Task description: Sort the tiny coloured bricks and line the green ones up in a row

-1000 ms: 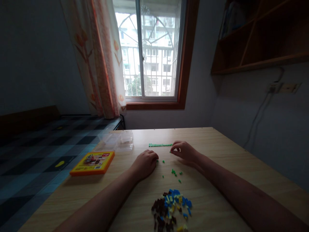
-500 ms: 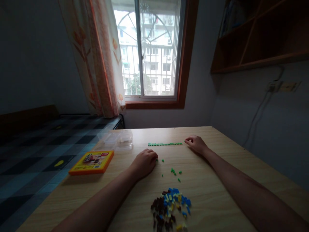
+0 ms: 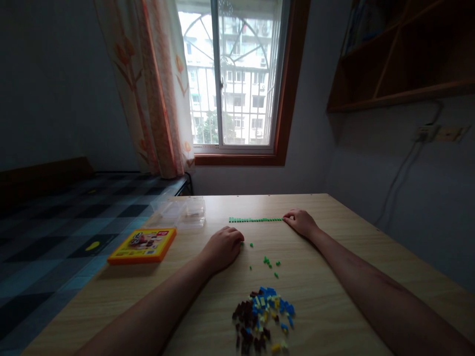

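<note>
A straight row of small green bricks (image 3: pixel 255 219) lies across the wooden table (image 3: pixel 352 257). My right hand (image 3: pixel 300 222) rests at the row's right end, fingers curled in a pinch that touches the last brick. My left hand (image 3: pixel 221 248) lies loosely curled on the table, below the row's left part, beside a loose green brick (image 3: pixel 251 244). A few more loose green bricks (image 3: pixel 270 262) lie scattered between my arms. Nearer to me sits a pile of brown, blue and yellow bricks (image 3: pixel 261 317).
An orange-rimmed box (image 3: pixel 143 244) lies on the table's left side, with a clear plastic container (image 3: pixel 183 211) behind it. A window and curtain stand beyond the table, a wooden shelf hangs on the right wall, and a bed lies to the left.
My right hand moved from the loose bricks to the row's right end, and the green row grew longer to the right. My left hand stayed put.
</note>
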`<state>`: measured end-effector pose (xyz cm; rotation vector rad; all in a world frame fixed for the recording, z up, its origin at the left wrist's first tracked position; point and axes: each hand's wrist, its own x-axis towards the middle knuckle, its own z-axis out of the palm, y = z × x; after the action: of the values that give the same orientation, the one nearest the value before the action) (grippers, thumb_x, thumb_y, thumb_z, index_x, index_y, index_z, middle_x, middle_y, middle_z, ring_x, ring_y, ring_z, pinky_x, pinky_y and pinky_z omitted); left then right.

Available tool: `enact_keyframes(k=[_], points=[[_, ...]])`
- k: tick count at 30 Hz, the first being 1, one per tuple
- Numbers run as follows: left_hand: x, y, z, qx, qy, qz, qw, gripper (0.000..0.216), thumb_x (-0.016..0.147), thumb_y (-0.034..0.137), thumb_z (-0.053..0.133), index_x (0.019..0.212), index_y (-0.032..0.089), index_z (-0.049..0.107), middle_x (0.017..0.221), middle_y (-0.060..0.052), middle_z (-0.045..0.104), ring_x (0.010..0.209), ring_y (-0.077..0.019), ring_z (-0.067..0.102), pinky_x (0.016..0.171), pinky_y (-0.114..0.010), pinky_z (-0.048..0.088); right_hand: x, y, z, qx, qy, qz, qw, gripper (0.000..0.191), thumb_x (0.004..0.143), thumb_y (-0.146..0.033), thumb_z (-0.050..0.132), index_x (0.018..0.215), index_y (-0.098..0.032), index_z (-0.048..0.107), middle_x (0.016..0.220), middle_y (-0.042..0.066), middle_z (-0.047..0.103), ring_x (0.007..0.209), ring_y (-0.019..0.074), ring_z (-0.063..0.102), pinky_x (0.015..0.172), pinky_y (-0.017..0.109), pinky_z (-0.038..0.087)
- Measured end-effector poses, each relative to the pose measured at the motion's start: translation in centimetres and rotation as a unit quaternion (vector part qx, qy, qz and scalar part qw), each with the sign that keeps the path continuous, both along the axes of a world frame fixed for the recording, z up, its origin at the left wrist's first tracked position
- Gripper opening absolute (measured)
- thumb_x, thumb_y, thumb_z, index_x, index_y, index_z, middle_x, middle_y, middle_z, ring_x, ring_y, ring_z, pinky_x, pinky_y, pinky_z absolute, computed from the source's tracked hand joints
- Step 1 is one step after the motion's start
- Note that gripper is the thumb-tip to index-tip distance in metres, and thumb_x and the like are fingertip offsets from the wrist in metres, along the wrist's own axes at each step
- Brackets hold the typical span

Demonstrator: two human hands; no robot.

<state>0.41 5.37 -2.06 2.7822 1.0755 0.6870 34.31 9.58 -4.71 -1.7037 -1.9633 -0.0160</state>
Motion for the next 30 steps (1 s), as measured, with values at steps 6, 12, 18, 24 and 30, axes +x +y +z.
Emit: enact_keyframes(k=[6, 12, 18, 24, 30], points=[[0.02, 0.0, 0.06, -0.002, 0.001, -0.002, 1.0, 0.02, 0.08, 0.009, 0.053, 0.087, 0.02, 0.069, 0.094, -0.005, 0.071, 0.092, -0.0204, 0.06, 0.086, -0.031, 0.047, -0.02, 0.03, -0.06, 0.006, 0.003, 0.001, 1.0, 0.02, 0.086, -0.032, 0.06, 0.085, -0.023, 0.078, 0.095, 0.003, 0.073, 0.083, 0.0187, 0.064, 0.076, 0.027, 0.046], [0.05, 0.03, 0.01, -0.002, 0.002, -0.001, 1.0, 0.02, 0.08, 0.01, 0.054, 0.087, 0.02, 0.069, 0.094, -0.004, 0.071, 0.092, -0.0202, 0.06, 0.085, -0.031, 0.048, -0.07, -0.07, 0.0, 0.008, 0.009, -0.001, 1.0, 0.02, 0.085, -0.033, 0.061, 0.084, -0.023, 0.077, 0.095, 0.003, 0.073, 0.084, 0.0187, 0.065, 0.076, 0.027, 0.046], [0.05, -0.03, 0.07, -0.002, -0.001, -0.004, 1.0, 0.021, 0.081, 0.009, 0.053, 0.088, 0.02, 0.07, 0.094, -0.004, 0.071, 0.092, -0.0203, 0.06, 0.086, -0.03, 0.048, 0.09, 0.07, -0.18, 0.005, 0.017, -0.003, 1.0, 0.021, 0.085, -0.036, 0.061, 0.085, -0.023, 0.078, 0.096, 0.004, 0.074, 0.085, 0.0189, 0.065, 0.077, 0.027, 0.047], [0.06, -0.07, 0.13, -0.005, 0.001, 0.0, 1.0, 0.022, 0.081, 0.009, 0.053, 0.088, 0.02, 0.07, 0.095, -0.005, 0.071, 0.093, -0.0205, 0.061, 0.086, -0.031, 0.048, 0.1, 0.08, -0.2, 0.004, 0.017, -0.001, 1.0, 0.022, 0.085, -0.036, 0.061, 0.087, -0.024, 0.078, 0.097, 0.004, 0.073, 0.085, 0.0186, 0.065, 0.077, 0.028, 0.046], [0.01, -0.16, 0.2, -0.009, 0.0, 0.0, 1.0, 0.022, 0.081, 0.01, 0.052, 0.089, 0.02, 0.07, 0.096, -0.005, 0.071, 0.094, -0.0208, 0.06, 0.087, -0.032, 0.048, 0.08, 0.0, -0.11, -0.005, 0.008, -0.006, 1.0, 0.022, 0.086, -0.036, 0.06, 0.088, -0.024, 0.078, 0.099, 0.003, 0.073, 0.086, 0.0193, 0.065, 0.076, 0.028, 0.047]])
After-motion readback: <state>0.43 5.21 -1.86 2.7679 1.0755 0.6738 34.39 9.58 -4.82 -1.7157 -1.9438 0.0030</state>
